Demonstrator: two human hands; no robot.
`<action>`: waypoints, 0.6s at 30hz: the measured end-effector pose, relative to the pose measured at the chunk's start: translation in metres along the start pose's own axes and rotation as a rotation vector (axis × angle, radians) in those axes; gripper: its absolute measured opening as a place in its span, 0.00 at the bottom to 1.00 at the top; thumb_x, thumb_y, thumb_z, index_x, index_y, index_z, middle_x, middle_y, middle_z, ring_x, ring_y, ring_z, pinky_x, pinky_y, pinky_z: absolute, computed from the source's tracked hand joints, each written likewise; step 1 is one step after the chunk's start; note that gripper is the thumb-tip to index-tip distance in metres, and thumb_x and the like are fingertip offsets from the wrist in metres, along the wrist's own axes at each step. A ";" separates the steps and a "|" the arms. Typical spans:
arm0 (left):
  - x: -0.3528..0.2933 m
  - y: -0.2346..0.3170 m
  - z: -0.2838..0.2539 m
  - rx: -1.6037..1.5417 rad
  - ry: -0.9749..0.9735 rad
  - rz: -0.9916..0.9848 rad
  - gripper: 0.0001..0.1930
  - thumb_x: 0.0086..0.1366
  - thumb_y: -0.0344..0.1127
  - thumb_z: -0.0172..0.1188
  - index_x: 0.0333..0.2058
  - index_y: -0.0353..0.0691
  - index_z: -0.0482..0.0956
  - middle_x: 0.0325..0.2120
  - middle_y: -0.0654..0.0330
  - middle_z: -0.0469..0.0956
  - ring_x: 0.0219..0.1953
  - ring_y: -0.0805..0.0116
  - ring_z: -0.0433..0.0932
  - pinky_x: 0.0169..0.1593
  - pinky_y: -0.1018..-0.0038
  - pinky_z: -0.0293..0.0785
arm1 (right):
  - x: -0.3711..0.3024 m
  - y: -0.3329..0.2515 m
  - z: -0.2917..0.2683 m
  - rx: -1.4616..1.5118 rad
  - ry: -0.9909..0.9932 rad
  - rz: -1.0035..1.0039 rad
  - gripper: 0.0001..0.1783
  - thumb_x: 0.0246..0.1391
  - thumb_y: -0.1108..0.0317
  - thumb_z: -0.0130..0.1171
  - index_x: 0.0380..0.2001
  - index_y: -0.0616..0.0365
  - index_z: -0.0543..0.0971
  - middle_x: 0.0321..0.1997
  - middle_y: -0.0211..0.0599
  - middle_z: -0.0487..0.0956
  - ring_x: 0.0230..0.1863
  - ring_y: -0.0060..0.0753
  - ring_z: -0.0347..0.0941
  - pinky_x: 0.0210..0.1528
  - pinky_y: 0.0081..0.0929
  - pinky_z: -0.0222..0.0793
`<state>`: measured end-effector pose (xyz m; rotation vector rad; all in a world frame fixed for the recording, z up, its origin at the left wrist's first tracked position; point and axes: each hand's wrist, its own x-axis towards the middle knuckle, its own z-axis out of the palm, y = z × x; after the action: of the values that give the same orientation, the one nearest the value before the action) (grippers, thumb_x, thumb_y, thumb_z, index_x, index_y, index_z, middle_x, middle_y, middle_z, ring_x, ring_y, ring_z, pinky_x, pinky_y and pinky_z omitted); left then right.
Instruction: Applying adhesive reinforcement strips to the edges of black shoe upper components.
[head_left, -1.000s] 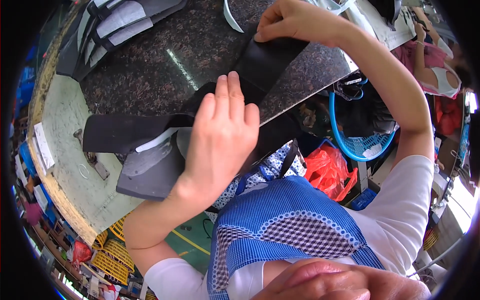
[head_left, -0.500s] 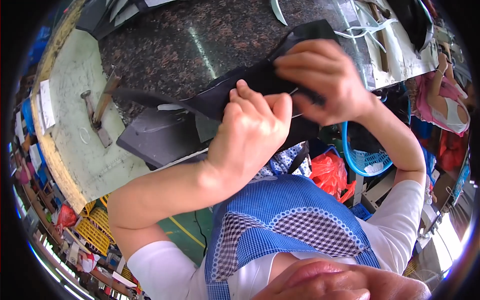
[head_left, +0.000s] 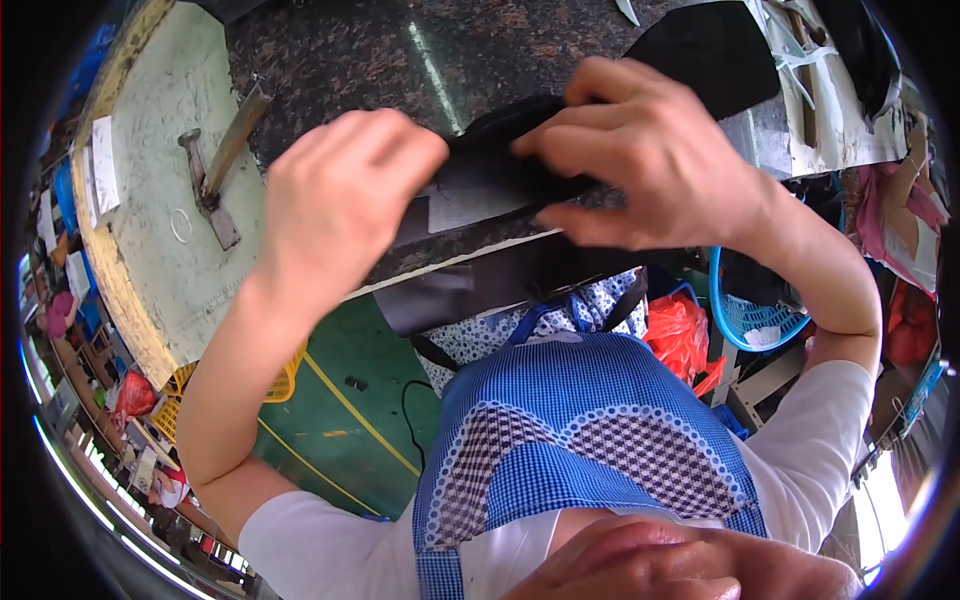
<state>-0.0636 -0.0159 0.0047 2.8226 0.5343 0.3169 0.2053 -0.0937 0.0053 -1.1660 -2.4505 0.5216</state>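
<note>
A folded piece of black leather-like sheet [head_left: 505, 125] lies over the near edge of the dark speckled stone slab [head_left: 340, 45]. My right hand [head_left: 640, 150] is curled round its right part, fingers above and thumb below. My left hand [head_left: 345, 195] is closed at its left end; the fingertips are partly hidden, but they seem to pinch its edge. Between my hands a grey patch [head_left: 480, 203] shows on the material. More black sheet [head_left: 705, 55] spreads beyond my right hand, and another black part [head_left: 450, 297] hangs below the table edge.
A hammer [head_left: 210, 190] with a wooden handle rests on the pale tabletop at left, beside a thin white ring [head_left: 181, 226]. White strips [head_left: 795, 65] lie at the far right. Below the table are a blue basket [head_left: 745, 325] and a red plastic bag [head_left: 680, 335].
My left hand has moved left and up, away from my right hand. The black material has shifted and turned, with part now hanging over the near edge. My right hand stays near its place.
</note>
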 end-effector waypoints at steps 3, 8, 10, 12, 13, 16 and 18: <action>-0.016 -0.015 0.000 -0.255 -0.062 -0.276 0.12 0.56 0.24 0.68 0.40 0.37 0.81 0.35 0.56 0.80 0.38 0.53 0.83 0.40 0.65 0.77 | 0.001 0.000 -0.003 -0.103 -0.074 0.084 0.19 0.44 0.56 0.74 0.28 0.56 0.77 0.33 0.36 0.79 0.38 0.45 0.76 0.39 0.39 0.76; -0.017 -0.020 -0.003 -0.261 -0.070 -0.251 0.09 0.56 0.26 0.68 0.37 0.38 0.82 0.32 0.57 0.77 0.37 0.56 0.82 0.37 0.64 0.77 | 0.026 -0.022 0.039 0.006 0.102 0.107 0.16 0.47 0.66 0.71 0.38 0.61 0.80 0.45 0.39 0.76 0.46 0.43 0.78 0.46 0.38 0.79; -0.024 -0.023 -0.003 -0.240 -0.060 -0.253 0.06 0.57 0.28 0.68 0.35 0.41 0.82 0.31 0.60 0.77 0.37 0.58 0.81 0.36 0.62 0.77 | 0.021 -0.018 0.041 -0.001 0.133 0.049 0.23 0.46 0.76 0.66 0.50 0.60 0.83 0.47 0.35 0.77 0.47 0.41 0.78 0.46 0.35 0.79; -0.034 -0.021 -0.005 0.017 -0.085 -0.066 0.17 0.48 0.23 0.65 0.40 0.40 0.85 0.33 0.59 0.79 0.38 0.60 0.82 0.38 0.69 0.79 | 0.019 -0.014 0.036 -0.026 0.079 0.001 0.24 0.45 0.75 0.66 0.50 0.59 0.83 0.48 0.34 0.77 0.47 0.40 0.77 0.46 0.34 0.79; -0.039 -0.020 -0.002 0.015 -0.084 -0.069 0.17 0.48 0.23 0.65 0.40 0.40 0.85 0.33 0.59 0.79 0.38 0.60 0.82 0.38 0.69 0.79 | 0.019 -0.013 0.034 -0.055 0.033 -0.042 0.26 0.43 0.74 0.66 0.50 0.58 0.83 0.49 0.34 0.78 0.47 0.39 0.77 0.46 0.33 0.79; -0.059 -0.015 0.009 0.351 0.026 0.131 0.26 0.50 0.31 0.61 0.51 0.46 0.86 0.39 0.60 0.80 0.47 0.62 0.81 0.47 0.68 0.81 | 0.021 -0.012 0.029 -0.081 -0.057 -0.110 0.28 0.44 0.71 0.64 0.54 0.57 0.82 0.59 0.30 0.79 0.46 0.35 0.76 0.48 0.32 0.79; -0.067 -0.015 -0.004 0.324 0.006 0.097 0.24 0.49 0.29 0.63 0.49 0.44 0.85 0.40 0.60 0.79 0.45 0.62 0.80 0.45 0.68 0.80 | 0.027 -0.013 0.025 -0.103 -0.150 -0.185 0.28 0.48 0.67 0.62 0.56 0.55 0.82 0.67 0.25 0.77 0.45 0.31 0.74 0.47 0.32 0.77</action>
<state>-0.1308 -0.0272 -0.0069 3.1691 0.4895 0.2791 0.1693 -0.0843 -0.0059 -0.9560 -2.7087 0.4464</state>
